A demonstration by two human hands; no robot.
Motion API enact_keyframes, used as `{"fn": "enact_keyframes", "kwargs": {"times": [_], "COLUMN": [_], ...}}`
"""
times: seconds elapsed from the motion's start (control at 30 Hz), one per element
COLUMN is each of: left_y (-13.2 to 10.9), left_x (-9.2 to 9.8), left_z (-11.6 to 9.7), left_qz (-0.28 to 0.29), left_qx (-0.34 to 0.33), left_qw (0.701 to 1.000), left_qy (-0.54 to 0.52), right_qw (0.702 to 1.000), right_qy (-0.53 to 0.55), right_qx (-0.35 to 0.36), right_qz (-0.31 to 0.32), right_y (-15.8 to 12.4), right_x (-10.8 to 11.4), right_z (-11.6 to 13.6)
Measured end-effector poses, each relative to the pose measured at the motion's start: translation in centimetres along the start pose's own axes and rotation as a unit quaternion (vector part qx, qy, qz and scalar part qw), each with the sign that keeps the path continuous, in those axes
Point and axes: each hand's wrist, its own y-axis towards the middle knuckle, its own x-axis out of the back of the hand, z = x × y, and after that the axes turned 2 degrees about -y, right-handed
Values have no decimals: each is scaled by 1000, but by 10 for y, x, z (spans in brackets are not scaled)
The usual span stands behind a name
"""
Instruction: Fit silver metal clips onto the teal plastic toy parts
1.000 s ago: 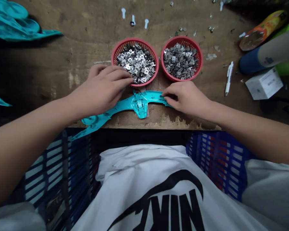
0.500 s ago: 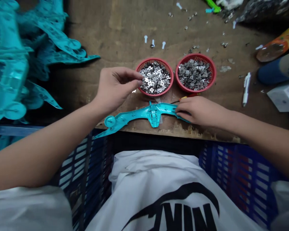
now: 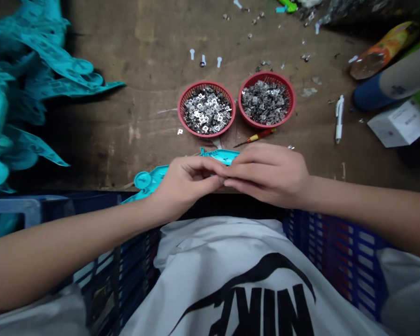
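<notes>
White short-slv tee (image 3: 192, 245), blk Nike swoosh (image 3: 255, 273) + lettering (image 3: 266, 312)

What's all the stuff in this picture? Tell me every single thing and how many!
bench: 1, brown wood, under everything
baskets: 2, red, side by side on the bench
clips: many, silver, in both baskets
teal part: 1, teal, at the bench's front edge, under the hands
teal pile: 1, teal, far left
screwdriver: 1, red and yellow, below the right basket
pen: 1, white, right of the baskets
box: 1, white, far right
tube: 1, blue and beige, upper right
crate: at least 1, blue, below the bench
shirt: 1, white with black print, bottom
left hand: 1, over the teal part
right hand: 1, fingertips meeting the left hand's
</notes>
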Motion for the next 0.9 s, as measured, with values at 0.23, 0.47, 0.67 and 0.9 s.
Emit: {"fn": "enact_keyframes", "kwargs": {"times": [0.23, 0.47, 0.67, 0.9], "left_y": [-8, -14, -13, 11], "left_x": [-9, -7, -7, 18], "left_z": [-3, -12, -9, -16], "left_qz": [15, 114, 41, -39], "left_qx": [81, 127, 143, 55], "left_qw": [979, 965, 972, 996], "left_qy": [-187, -201, -183, -60], "right_qw": [999, 986, 990, 995], "right_qy": [26, 126, 87, 16], "right_qx": [-36, 28, 33, -95], "right_qz": [-20, -101, -105, 8], "right_y": [-8, -12, -11, 2], "right_x": [-15, -28, -33, 0], "right_z": [6, -14, -21, -50]}}
